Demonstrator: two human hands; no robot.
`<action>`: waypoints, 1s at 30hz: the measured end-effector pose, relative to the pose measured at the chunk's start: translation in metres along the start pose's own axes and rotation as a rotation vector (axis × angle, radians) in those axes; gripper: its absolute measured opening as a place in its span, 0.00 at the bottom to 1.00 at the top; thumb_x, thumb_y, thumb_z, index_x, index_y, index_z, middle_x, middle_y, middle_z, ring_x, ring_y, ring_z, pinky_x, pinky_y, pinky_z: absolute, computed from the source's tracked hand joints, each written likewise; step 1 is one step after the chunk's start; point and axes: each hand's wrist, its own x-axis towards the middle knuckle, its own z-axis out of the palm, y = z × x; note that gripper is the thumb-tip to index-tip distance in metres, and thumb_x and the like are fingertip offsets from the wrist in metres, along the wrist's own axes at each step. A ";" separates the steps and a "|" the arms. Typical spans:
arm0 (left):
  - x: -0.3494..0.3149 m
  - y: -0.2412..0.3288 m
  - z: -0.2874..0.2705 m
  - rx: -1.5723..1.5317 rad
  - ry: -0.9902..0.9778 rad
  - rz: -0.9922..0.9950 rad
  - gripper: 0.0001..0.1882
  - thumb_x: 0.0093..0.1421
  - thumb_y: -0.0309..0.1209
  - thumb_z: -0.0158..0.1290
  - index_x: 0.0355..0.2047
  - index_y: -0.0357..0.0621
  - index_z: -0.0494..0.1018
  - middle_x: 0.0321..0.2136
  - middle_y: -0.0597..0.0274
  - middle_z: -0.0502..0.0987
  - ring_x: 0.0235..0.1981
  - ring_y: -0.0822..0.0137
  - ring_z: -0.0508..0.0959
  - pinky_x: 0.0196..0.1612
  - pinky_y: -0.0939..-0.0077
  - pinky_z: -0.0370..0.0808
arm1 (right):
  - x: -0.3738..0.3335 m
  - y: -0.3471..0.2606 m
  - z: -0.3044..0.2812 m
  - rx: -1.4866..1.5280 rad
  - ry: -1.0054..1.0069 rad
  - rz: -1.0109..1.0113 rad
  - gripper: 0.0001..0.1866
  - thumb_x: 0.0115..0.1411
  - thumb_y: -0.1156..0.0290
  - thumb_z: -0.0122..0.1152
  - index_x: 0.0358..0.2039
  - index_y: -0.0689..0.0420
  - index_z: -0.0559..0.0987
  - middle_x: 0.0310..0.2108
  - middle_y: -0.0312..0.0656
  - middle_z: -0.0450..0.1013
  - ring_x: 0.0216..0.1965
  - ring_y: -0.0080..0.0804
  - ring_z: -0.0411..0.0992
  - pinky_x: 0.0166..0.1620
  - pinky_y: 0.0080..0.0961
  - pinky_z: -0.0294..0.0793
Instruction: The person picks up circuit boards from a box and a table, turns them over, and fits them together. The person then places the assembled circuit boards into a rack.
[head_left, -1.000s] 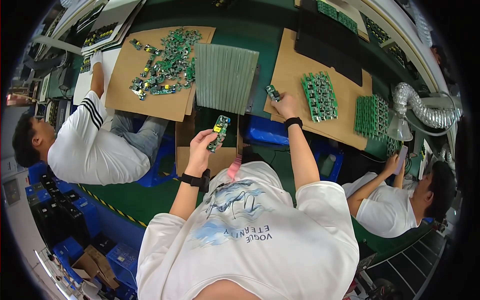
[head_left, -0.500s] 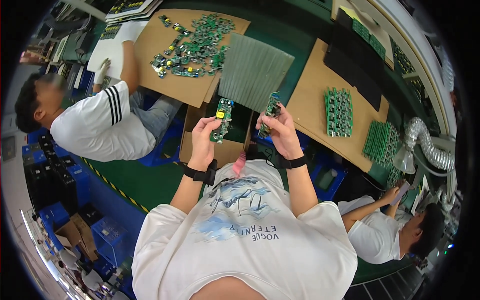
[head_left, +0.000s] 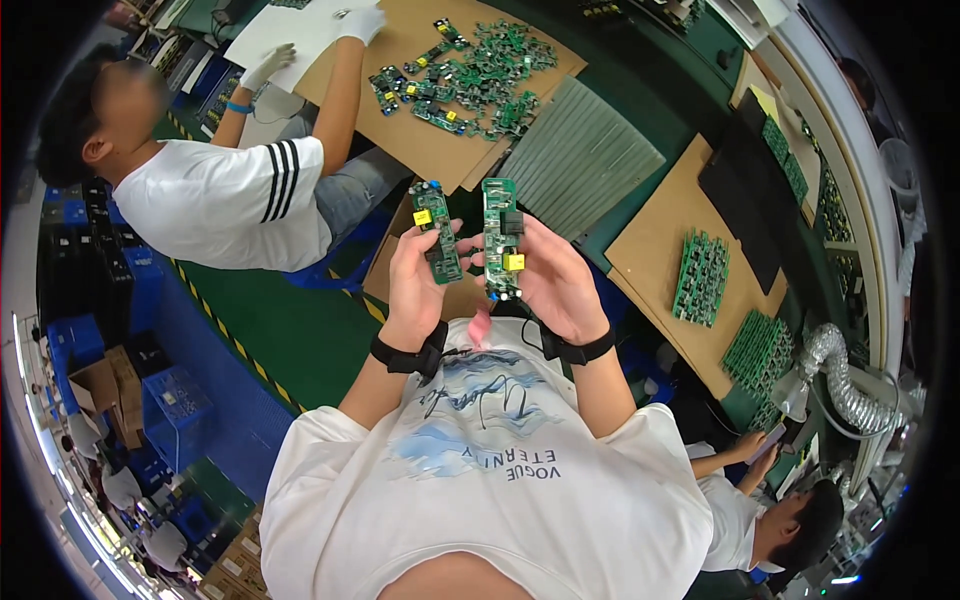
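A narrow green circuit board (head_left: 444, 256) with a yellow component near its far end is gripped in my left hand (head_left: 408, 280), thumb on the near edge and fingers behind. Close beside it, a second green circuit board (head_left: 497, 228) stands lengthwise in my right hand (head_left: 562, 280). Its component side faces up, with a black block midway and a yellow part toward its near end. A small gap separates the two boards. Some of the fingers are hidden behind them. Both wrists wear black bands.
Beyond my hands, a pile of circuit boards (head_left: 500, 65) covers part of a cardboard sheet (head_left: 420, 150). A ribbed grey-green panel (head_left: 590, 150) lies beside it. At right, board panels (head_left: 702, 280) rest on more cardboard near a silver duct (head_left: 835, 360). Co-workers sit left and lower right.
My hands have come closer together. The right board has turned from nearly edge-on to component side up. The surroundings have shifted rightward in view, and the left co-worker's arms have moved.
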 end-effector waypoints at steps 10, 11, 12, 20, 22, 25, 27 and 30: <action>-0.016 0.020 0.008 0.002 -0.119 0.083 0.13 0.60 0.32 0.43 0.43 0.40 0.59 0.38 0.54 0.71 0.33 0.64 0.77 0.33 0.70 0.75 | -0.006 -0.003 0.030 -0.175 -0.067 -0.032 0.21 0.58 0.77 0.50 0.52 0.70 0.63 0.48 0.58 0.67 0.48 0.45 0.70 0.50 0.35 0.71; -0.015 0.021 0.007 0.035 -0.135 0.075 0.13 0.60 0.32 0.43 0.43 0.40 0.59 0.38 0.54 0.72 0.33 0.64 0.77 0.33 0.70 0.75 | -0.006 -0.003 0.030 -0.175 -0.067 -0.030 0.21 0.58 0.77 0.50 0.52 0.70 0.63 0.48 0.58 0.67 0.48 0.45 0.70 0.50 0.35 0.71; -0.015 0.021 0.006 0.068 -0.151 0.067 0.13 0.60 0.32 0.43 0.43 0.41 0.59 0.37 0.54 0.72 0.32 0.65 0.77 0.33 0.71 0.75 | -0.006 -0.004 0.029 -0.165 -0.076 -0.028 0.22 0.58 0.77 0.50 0.52 0.70 0.63 0.48 0.59 0.66 0.48 0.46 0.70 0.50 0.36 0.71; -0.024 0.023 0.016 0.154 -0.125 0.115 0.11 0.62 0.33 0.41 0.43 0.43 0.61 0.37 0.59 0.73 0.31 0.71 0.75 0.33 0.78 0.75 | -0.010 -0.005 0.031 0.059 -0.117 -0.002 0.23 0.58 0.76 0.51 0.53 0.71 0.61 0.49 0.60 0.66 0.48 0.49 0.69 0.51 0.43 0.70; -0.030 0.022 0.022 0.195 -0.124 0.165 0.12 0.61 0.33 0.42 0.44 0.42 0.60 0.37 0.56 0.73 0.32 0.70 0.76 0.34 0.77 0.74 | -0.012 -0.004 0.032 0.138 -0.145 -0.007 0.24 0.58 0.75 0.51 0.53 0.71 0.60 0.49 0.60 0.65 0.49 0.50 0.69 0.51 0.46 0.70; -0.038 0.026 0.033 0.279 -0.128 0.260 0.15 0.60 0.31 0.45 0.45 0.39 0.58 0.38 0.51 0.72 0.34 0.67 0.76 0.37 0.74 0.74 | -0.013 -0.006 0.032 0.128 -0.149 -0.034 0.24 0.58 0.74 0.51 0.53 0.71 0.60 0.49 0.60 0.65 0.48 0.50 0.69 0.50 0.46 0.70; -0.043 0.032 0.041 0.181 -0.166 0.217 0.15 0.60 0.31 0.45 0.45 0.39 0.58 0.39 0.49 0.72 0.35 0.67 0.76 0.38 0.74 0.75 | -0.014 -0.007 0.034 0.124 -0.152 -0.044 0.24 0.59 0.73 0.51 0.53 0.71 0.60 0.49 0.60 0.65 0.48 0.50 0.69 0.50 0.46 0.70; -0.046 0.033 0.042 0.141 -0.199 0.205 0.14 0.61 0.31 0.44 0.45 0.38 0.58 0.40 0.48 0.72 0.36 0.67 0.76 0.39 0.73 0.75 | -0.017 -0.008 0.040 0.093 -0.166 -0.037 0.24 0.59 0.73 0.50 0.53 0.72 0.60 0.48 0.60 0.66 0.47 0.49 0.70 0.50 0.45 0.71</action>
